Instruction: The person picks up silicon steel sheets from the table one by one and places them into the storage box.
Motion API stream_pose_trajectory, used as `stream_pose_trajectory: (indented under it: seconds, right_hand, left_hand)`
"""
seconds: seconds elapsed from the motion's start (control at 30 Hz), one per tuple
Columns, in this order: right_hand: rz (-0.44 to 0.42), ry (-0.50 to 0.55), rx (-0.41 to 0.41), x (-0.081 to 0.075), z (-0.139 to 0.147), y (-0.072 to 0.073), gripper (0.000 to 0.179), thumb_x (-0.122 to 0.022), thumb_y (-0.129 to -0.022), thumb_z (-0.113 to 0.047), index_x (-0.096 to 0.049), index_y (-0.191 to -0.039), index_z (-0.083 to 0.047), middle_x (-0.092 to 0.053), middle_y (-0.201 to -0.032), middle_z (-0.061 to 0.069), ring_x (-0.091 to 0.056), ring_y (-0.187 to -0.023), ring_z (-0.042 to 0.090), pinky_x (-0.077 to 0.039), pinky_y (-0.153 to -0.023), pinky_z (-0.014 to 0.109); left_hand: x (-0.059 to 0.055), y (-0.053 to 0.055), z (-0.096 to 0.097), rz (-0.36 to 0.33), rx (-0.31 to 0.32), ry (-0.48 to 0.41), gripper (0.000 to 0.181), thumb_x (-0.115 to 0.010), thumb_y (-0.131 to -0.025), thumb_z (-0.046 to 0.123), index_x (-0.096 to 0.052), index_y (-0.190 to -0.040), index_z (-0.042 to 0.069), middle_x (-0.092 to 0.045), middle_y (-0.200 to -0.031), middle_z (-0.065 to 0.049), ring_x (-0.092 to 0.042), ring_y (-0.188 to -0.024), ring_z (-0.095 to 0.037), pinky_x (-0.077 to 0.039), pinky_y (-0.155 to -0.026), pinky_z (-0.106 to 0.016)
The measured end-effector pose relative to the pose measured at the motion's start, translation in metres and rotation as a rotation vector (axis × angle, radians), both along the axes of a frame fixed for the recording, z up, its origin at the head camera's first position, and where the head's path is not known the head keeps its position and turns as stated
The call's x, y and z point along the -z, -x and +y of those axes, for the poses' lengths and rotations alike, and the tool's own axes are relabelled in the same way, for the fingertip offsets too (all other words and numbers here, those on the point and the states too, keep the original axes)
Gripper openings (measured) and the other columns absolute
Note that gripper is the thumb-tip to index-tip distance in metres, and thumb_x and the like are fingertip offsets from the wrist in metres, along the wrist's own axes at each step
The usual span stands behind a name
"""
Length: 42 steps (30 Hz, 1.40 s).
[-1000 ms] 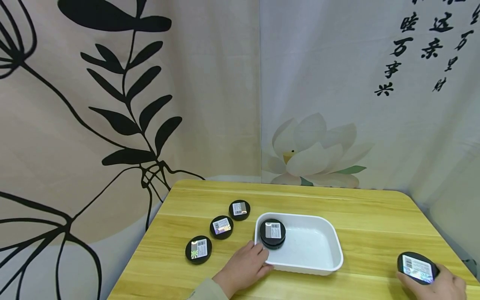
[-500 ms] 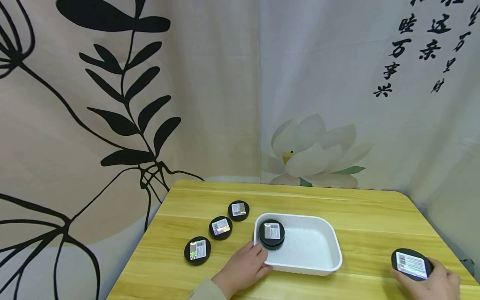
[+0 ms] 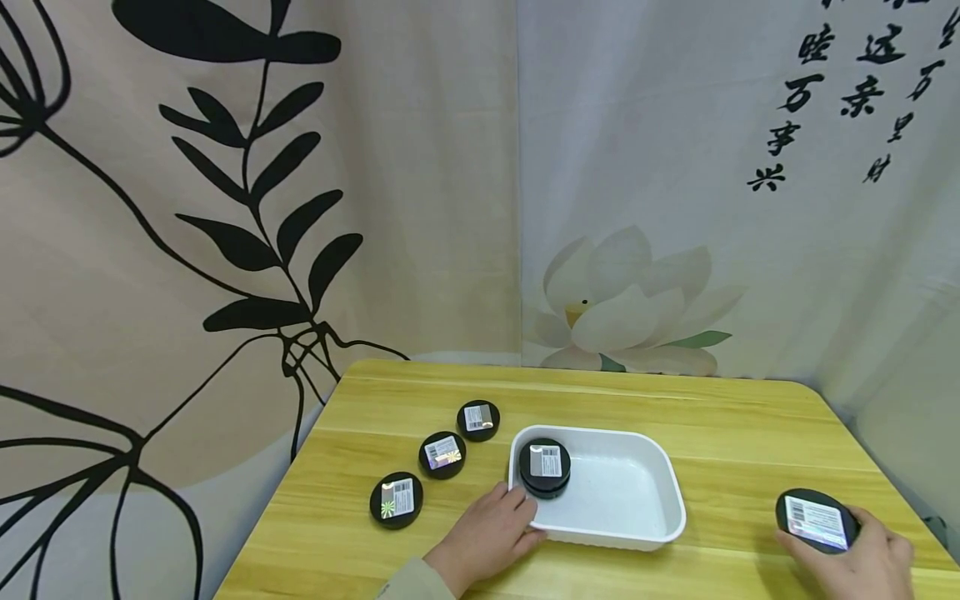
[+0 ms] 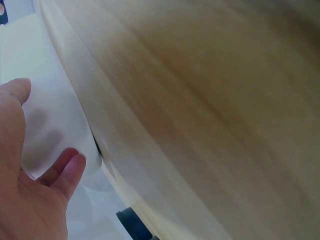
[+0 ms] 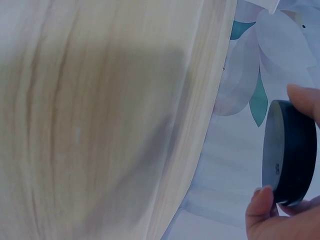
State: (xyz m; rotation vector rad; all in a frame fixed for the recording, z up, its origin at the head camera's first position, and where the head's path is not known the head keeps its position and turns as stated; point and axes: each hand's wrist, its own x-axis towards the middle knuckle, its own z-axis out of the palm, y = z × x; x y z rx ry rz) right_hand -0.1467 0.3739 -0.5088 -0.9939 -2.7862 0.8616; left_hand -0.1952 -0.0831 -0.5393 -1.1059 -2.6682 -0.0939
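A flat round black container [image 3: 817,521] with a white barcode label is pinched between the thumb and fingers of my right hand [image 3: 862,554], above the right side of the table. The right wrist view shows the black container [image 5: 297,152] from its edge, with a smooth greyish face turned left. My left hand [image 3: 495,533] grips the near left corner of a white tray [image 3: 622,537], fingers at the left rim and thumb by the front wall. Inside the tray's left end, two similar black containers [image 3: 545,467] are stacked, the lower one mostly hidden.
Three more labelled black containers, a near one [image 3: 396,500], a middle one [image 3: 442,455] and a far one [image 3: 478,420], lie in a slanting row left of the tray. The wooden table [image 3: 735,467] ends before a printed curtain [image 3: 442,208].
My right hand has carried its black container a little left and away from the front edge. The left hand, the tray and the other containers stay where they were.
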Motion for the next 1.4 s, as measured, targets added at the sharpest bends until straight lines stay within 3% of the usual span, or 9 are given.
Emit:
stream_pose_trajectory:
  seconds: [0.53,0.93,1.4]
  right_hand:
    - [-0.008,0.007,-0.042,-0.009,-0.010,0.005,0.122,-0.085,-0.070,-0.058,-0.024,-0.145,0.015,-0.024,-0.131,0.043,-0.024,-0.122,0.053,-0.042,-0.087,0.063]
    - [0.008,0.009,-0.118,-0.015,-0.018,0.008,0.125,-0.084,-0.072,-0.059,-0.020,-0.148,0.017,-0.026,-0.130,0.043,-0.026,-0.120,0.053,-0.042,-0.087,0.064]
    - [0.076,-0.014,-0.209,-0.020,-0.029,0.013,0.121,-0.083,-0.073,-0.060,-0.023,-0.147,0.015,-0.032,-0.133,0.043,-0.026,-0.123,0.053,-0.038,-0.093,0.064]
  left_hand:
    - [-0.002,-0.001,0.000,-0.048,-0.014,0.003,0.035,-0.044,-0.104,0.054,-0.056,-0.097,0.023,-0.048,-0.093,0.009,-0.040,-0.083,-0.009,-0.040,-0.074,-0.021]
    - [0.002,0.000,0.000,0.008,-0.008,0.000,0.034,-0.046,-0.103,0.053,-0.055,-0.095,0.022,-0.049,-0.093,0.009,-0.041,-0.082,-0.010,-0.040,-0.073,-0.022]
    - [0.000,0.000,0.000,0.007,-0.007,0.005,0.034,-0.045,-0.103,0.054,-0.055,-0.095,0.023,-0.049,-0.092,0.009,-0.041,-0.082,-0.009,-0.040,-0.073,-0.022]
